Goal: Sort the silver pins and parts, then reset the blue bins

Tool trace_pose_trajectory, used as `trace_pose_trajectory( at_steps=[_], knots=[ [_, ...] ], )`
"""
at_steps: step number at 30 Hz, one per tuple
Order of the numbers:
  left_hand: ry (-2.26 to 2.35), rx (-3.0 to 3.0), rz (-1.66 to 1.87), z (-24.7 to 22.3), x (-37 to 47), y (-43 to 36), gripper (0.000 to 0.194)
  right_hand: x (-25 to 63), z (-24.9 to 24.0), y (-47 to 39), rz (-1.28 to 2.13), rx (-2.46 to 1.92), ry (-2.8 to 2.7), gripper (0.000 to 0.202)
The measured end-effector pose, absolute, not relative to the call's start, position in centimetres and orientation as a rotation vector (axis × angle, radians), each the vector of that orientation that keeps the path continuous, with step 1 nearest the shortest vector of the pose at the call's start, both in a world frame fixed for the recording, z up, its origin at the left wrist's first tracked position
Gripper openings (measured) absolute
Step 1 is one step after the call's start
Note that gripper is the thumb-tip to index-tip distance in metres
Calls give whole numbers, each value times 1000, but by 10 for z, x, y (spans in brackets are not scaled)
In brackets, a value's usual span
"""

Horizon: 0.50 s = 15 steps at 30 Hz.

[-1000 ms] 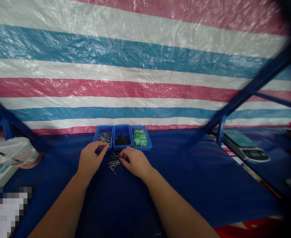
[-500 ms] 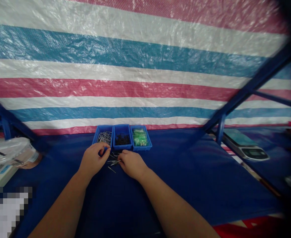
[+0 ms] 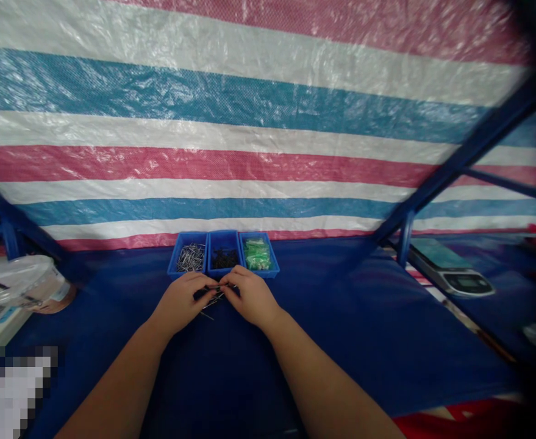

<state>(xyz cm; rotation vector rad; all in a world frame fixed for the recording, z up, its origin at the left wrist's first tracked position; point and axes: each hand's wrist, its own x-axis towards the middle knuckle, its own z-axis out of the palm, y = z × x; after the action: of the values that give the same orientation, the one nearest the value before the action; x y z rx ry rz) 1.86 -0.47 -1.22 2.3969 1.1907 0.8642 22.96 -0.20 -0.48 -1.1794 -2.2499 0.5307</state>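
My left hand (image 3: 183,303) and my right hand (image 3: 253,299) meet fingertip to fingertip in front of the blue bins. Both are closed in a pinch. A thin, dark, pin-like piece (image 3: 214,286) spans the gap between them, too small to make out fully. Below the fingers, several loose thin metal pins (image 3: 208,316) lie on the blue table, partly hidden by the hands. The left bin (image 3: 171,268) holds many silvery metal pins (image 3: 191,256). Small black parts (image 3: 224,257) fill the middle bin (image 3: 210,244), and green, plastic-looking pieces (image 3: 257,253) fill the right bin (image 3: 274,268).
A lidded plastic cup (image 3: 52,289) stands at the left near a white-and-blue box (image 3: 7,326). Toward the right, a digital scale (image 3: 453,268) sits beyond a blue frame post (image 3: 405,238). A striped plastic sheet (image 3: 249,164) hangs behind the blue table (image 3: 341,329).
My left hand has moved right and slightly down, away from the left bin. My right hand has lifted slightly from the loose pins, and the fingertips now meet around a thin piece.
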Motion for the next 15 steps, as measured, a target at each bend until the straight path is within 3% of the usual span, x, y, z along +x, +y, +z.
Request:
trace_pose_trajectory(
  at_steps=[8,12,15],
  knots=[
    [1647,2232,1385,-10,4,0,12,231,-8,0,599,-1186,-2249,18],
    [1942,2199,1360,-8,0,3,26,229,-12,-1,560,-1211,-2411,21],
    [1955,2206,1354,-6,3,2,21,226,-16,-1,532,-1282,-2483,20]
  ],
)
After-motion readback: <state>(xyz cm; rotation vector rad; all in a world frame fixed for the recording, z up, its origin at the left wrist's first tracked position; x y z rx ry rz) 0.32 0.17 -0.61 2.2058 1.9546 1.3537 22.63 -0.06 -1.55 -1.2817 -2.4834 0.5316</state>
